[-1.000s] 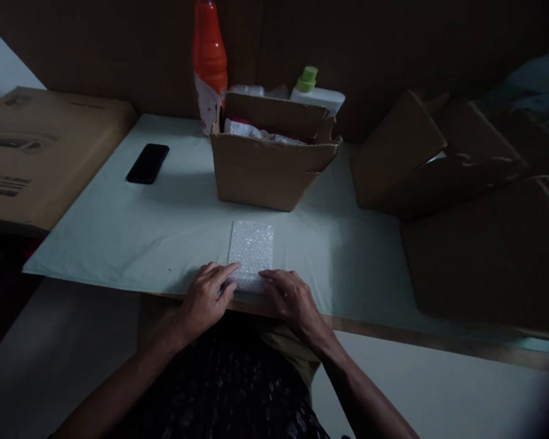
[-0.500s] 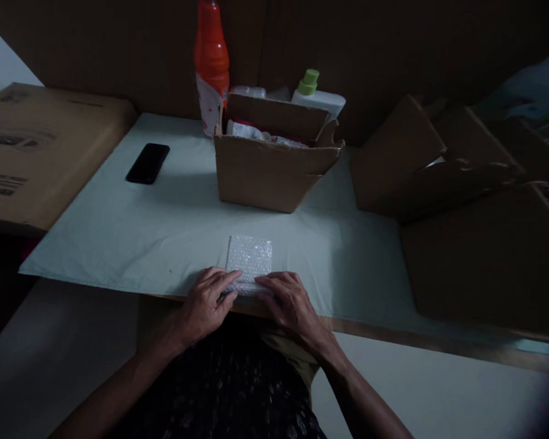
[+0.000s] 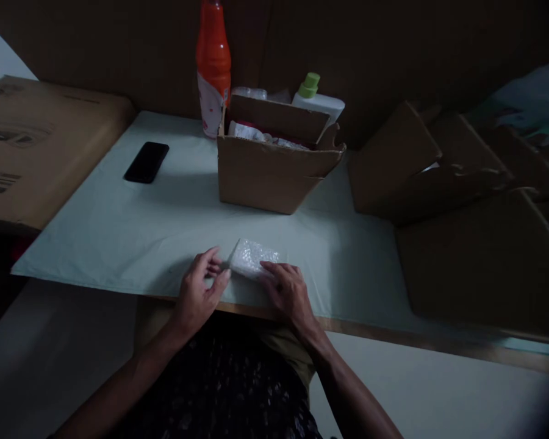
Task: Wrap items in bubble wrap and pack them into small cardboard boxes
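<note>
A small piece of clear bubble wrap (image 3: 251,256), folded into a packet, lies near the front edge of the cloth-covered table (image 3: 178,225). My right hand (image 3: 289,289) grips its right end, index finger across the top and thumb at the near side. Just left of the packet is my left hand (image 3: 201,288), its thumb and fingers apart with nothing between them. What the packet contains, if anything, cannot be made out.
A cardboard box (image 3: 260,177) with packets inside stands ahead. Behind it are an orange bottle (image 3: 214,58) and a white bottle with a green cap (image 3: 318,103). A phone (image 3: 147,163) lies left, near a large carton (image 3: 50,146). More boxes (image 3: 476,256) stand right.
The bubble wrap has been folded over into a smaller packet, turned at an angle and shifted slightly right. My left hand has come off it to the left; my right hand stays on it.
</note>
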The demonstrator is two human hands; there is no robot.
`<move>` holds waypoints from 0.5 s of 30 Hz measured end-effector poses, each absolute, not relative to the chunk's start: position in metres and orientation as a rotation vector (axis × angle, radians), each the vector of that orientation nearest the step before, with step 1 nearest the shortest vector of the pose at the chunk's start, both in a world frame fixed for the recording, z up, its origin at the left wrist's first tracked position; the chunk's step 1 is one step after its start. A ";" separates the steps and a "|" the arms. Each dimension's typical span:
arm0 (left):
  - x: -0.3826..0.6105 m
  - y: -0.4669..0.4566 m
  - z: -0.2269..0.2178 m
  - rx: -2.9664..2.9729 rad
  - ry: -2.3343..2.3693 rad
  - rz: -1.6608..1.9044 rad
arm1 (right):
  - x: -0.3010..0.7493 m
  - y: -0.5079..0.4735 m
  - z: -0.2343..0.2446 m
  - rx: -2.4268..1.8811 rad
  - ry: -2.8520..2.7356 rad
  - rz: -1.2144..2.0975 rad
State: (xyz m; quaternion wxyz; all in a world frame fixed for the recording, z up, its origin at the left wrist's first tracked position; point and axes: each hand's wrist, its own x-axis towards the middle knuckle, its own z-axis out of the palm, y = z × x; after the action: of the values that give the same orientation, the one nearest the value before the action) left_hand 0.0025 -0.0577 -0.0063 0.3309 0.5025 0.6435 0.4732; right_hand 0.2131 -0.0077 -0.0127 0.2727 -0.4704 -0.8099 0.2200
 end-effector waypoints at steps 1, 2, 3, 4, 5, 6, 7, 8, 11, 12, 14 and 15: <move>0.004 -0.066 -0.003 1.125 1.602 1.249 | 0.213 -0.009 -0.011 -1.300 -2.105 0.672; 0.006 -0.072 -0.001 0.950 1.493 1.238 | 0.213 -0.012 -0.009 -1.327 -2.039 0.755; 0.009 -0.077 0.002 0.803 1.366 1.209 | 0.212 -0.015 -0.006 -1.343 -1.986 0.842; 0.013 -0.080 0.004 0.686 1.240 1.179 | 0.210 -0.019 -0.003 -1.347 -1.943 0.926; 0.018 -0.080 0.005 0.592 1.133 1.153 | 0.208 -0.024 0.001 -1.338 -1.916 1.001; 0.023 -0.078 0.006 0.512 1.053 1.140 | 0.206 -0.027 0.005 -1.313 -1.907 1.049; 0.027 -0.075 0.007 0.442 0.999 1.141 | 0.205 -0.030 0.008 -1.284 -1.915 1.057; 0.030 -0.072 0.009 0.381 0.968 1.154 | 0.205 -0.031 0.011 -1.264 -1.923 1.021; 0.035 -0.064 0.012 0.313 0.934 1.157 | 0.211 -0.028 0.017 -1.297 -1.865 0.886; 0.036 -0.063 0.013 0.337 0.929 1.138 | 0.215 -0.025 0.019 -1.316 -1.825 0.937; 0.039 -0.064 0.013 0.415 0.946 1.122 | 0.219 -0.022 0.021 -1.282 -1.764 1.189; 0.040 -0.066 0.011 0.457 0.974 1.133 | 0.219 -0.022 0.020 -1.242 -1.759 1.318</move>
State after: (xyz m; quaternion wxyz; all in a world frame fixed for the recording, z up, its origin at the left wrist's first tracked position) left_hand 0.0404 -0.0658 0.0114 0.7099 0.2059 0.4390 0.5108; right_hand 0.2189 -0.0216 0.0205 0.3036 -0.4687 -0.6640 0.4973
